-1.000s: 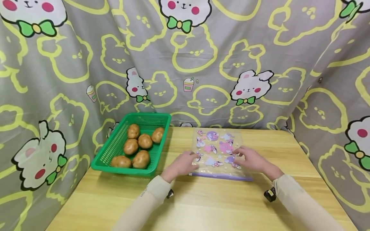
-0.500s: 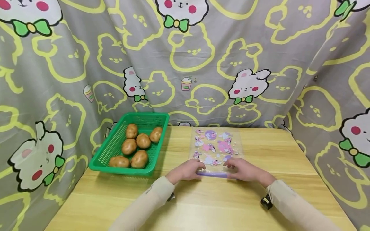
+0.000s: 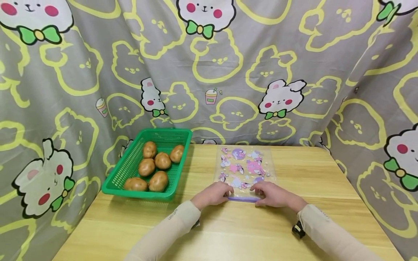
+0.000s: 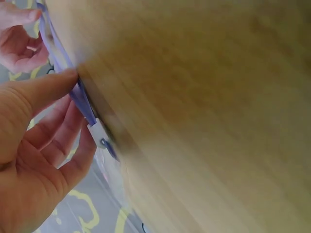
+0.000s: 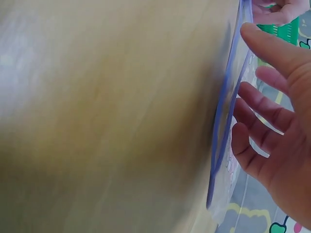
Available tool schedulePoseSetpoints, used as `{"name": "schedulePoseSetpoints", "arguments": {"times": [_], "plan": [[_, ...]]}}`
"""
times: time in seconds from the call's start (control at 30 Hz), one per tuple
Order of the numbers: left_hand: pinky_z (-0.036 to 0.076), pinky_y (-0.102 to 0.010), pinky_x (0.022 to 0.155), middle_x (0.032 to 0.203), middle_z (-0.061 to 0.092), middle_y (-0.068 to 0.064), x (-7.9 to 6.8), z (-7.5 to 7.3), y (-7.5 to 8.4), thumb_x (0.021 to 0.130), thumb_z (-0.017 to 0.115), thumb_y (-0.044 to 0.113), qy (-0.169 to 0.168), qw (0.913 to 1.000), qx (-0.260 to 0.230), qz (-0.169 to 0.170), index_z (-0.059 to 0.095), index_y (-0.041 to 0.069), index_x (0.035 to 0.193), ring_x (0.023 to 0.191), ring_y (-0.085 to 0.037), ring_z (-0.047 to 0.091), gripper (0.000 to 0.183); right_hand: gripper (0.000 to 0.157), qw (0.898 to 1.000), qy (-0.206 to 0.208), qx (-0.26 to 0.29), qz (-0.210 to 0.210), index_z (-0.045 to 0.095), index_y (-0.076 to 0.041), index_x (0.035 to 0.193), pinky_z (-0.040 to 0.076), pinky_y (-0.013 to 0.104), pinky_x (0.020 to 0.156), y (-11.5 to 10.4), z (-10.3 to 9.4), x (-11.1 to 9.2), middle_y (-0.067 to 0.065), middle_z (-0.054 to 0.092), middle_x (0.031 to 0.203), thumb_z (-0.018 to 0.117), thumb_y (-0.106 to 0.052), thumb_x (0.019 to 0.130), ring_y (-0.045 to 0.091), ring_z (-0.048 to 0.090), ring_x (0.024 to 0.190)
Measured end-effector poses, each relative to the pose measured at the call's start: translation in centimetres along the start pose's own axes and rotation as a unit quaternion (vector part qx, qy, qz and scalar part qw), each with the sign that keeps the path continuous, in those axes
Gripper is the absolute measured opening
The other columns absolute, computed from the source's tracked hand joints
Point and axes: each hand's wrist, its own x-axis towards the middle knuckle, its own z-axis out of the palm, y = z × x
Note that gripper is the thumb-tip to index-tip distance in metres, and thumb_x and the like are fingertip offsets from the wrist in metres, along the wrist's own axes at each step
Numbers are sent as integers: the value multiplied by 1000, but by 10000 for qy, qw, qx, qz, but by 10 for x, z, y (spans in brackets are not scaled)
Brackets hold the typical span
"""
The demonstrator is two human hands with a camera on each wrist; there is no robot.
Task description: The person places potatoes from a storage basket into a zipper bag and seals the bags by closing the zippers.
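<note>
A clear zip bag (image 3: 241,170) with pink and purple cartoon prints lies flat on the table, its purple zip edge (image 3: 243,199) towards me. My left hand (image 3: 213,194) pinches this edge near its left end, beside the white slider (image 4: 98,134) in the left wrist view. My right hand (image 3: 275,195) holds the same edge further right, thumb at the lip and the other fingers loosely bent against the printed side. Two purple strips (image 5: 224,107) stand slightly apart in the right wrist view, so the bag's mouth gapes a little there.
A green plastic basket (image 3: 183,159) with several brown potatoes (image 3: 158,181) stands at the left of the wooden table (image 3: 241,235). Patterned grey curtains (image 3: 225,47) hang behind the table and at both sides.
Both hands have come down from the sides of the bag to its near purple edge and closer together, and their fingers have taken hold there. The basket and potatoes stay put.
</note>
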Motion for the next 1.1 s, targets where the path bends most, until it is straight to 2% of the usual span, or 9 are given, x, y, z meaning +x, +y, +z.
{"name": "schedulePoseSetpoints", "arguments": {"times": [0.17, 0.4, 0.6, 0.7, 0.8, 0.93, 1.0, 1.1], "plan": [[47, -15, 75, 89, 67, 4, -2, 0, -1, 87, 67, 7, 445, 9983, 241, 283, 73, 14, 91, 83, -6, 61, 10, 41, 9995, 75, -245, -158, 63, -10, 114, 44, 26, 68, -1, 4, 2, -6, 53, 91, 76, -30, 80, 10, 48, 77], [47, -17, 77, 91, 66, 3, -4, -4, -1, 89, 64, 7, 966, 9950, 178, 197, 73, 14, 94, 84, -8, 60, 12, 21, 9969, 365, -498, -488, 69, -12, 105, 45, 23, 64, -3, 5, 3, -7, 51, 88, 72, -15, 84, 6, 49, 75], [46, -16, 76, 88, 63, 5, -4, -8, -1, 90, 64, 9, 1463, 9890, 165, 129, 73, 14, 95, 82, -6, 57, 11, 16, 9940, 691, -497, -688, 70, -10, 102, 46, 22, 62, -2, 2, 6, -6, 55, 87, 66, -5, 87, 3, 50, 73], [46, -16, 77, 90, 60, 6, -5, -9, -2, 89, 67, 16, 1465, 9891, 154, 69, 73, 16, 97, 83, -6, 55, 10, 17, 9896, 999, -616, -829, 71, -9, 98, 48, 24, 64, 1, 1, 8, -4, 58, 86, 67, 0, 85, 4, 53, 75], [46, -18, 80, 96, 59, 6, -7, -9, -2, 86, 72, 23, 1306, 9914, 103, 58, 71, 16, 103, 87, -6, 55, 19, 17, 9861, 1252, -668, -866, 72, -8, 95, 48, 26, 65, 3, -1, 9, -4, 59, 86, 68, 2, 83, 6, 54, 76], [46, -18, 81, 101, 60, 5, -8, -7, -3, 83, 74, 24, 1145, 9933, 12, 122, 69, 15, 109, 91, -6, 55, 28, 15, 9861, 1319, -643, -779, 72, -9, 95, 48, 27, 66, 3, -5, 10, -6, 58, 87, 68, 0, 83, 6, 55, 77], [46, -17, 80, 100, 61, 5, -8, -6, -4, 84, 74, 21, 1209, 9925, -4, 181, 70, 15, 107, 90, -6, 56, 24, 14, 9873, 1275, -621, -723, 72, -10, 96, 48, 26, 66, 3, -8, 10, -7, 58, 88, 68, -2, 85, 5, 54, 78], [46, -16, 80, 96, 62, 5, -7, -6, -5, 87, 70, 15, 1491, 9885, -26, 259, 71, 15, 102, 88, -6, 57, 15, 14, 9884, 1255, -574, -635, 72, -10, 97, 47, 26, 65, 2, -10, 10, -7, 58, 89, 67, -4, 86, 5, 54, 77]]}}
